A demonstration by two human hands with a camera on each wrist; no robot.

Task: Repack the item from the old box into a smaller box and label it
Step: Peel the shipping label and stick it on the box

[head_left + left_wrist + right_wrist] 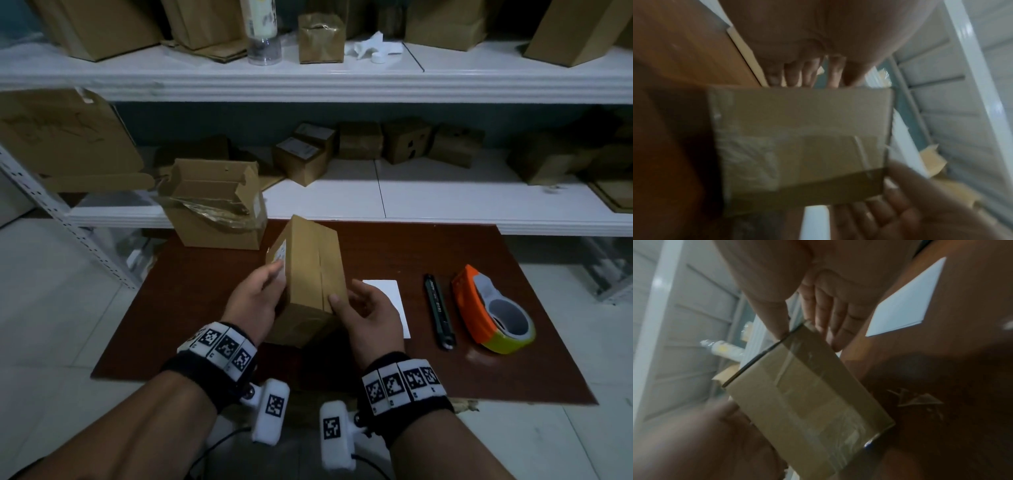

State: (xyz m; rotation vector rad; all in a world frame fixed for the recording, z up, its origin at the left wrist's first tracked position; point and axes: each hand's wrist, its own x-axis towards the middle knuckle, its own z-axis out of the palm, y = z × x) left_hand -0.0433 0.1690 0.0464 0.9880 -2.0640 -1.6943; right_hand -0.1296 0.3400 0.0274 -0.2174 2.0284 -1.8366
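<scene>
Both hands hold a small brown cardboard box [310, 274], taped shut along its top seam and tilted above the brown mat [394, 246]. My left hand [263, 291] grips its left side, fingertips on a white label [281, 253] stuck there. At the near right corner my right hand [359, 305] grips with the thumb on top. The left wrist view shows the box [797, 138] below my left hand's fingers [807, 73]. In the right wrist view, the taped box [807, 394] sits under my right hand's fingers [824, 313]. The old box [215, 205] stands open at the mat's far left.
A white sheet [394, 301] lies on the mat right of my hands. Beyond it lie a dark utility knife [440, 311] and an orange tape dispenser [489, 308]. White shelves [411, 198] behind the mat carry several cardboard boxes.
</scene>
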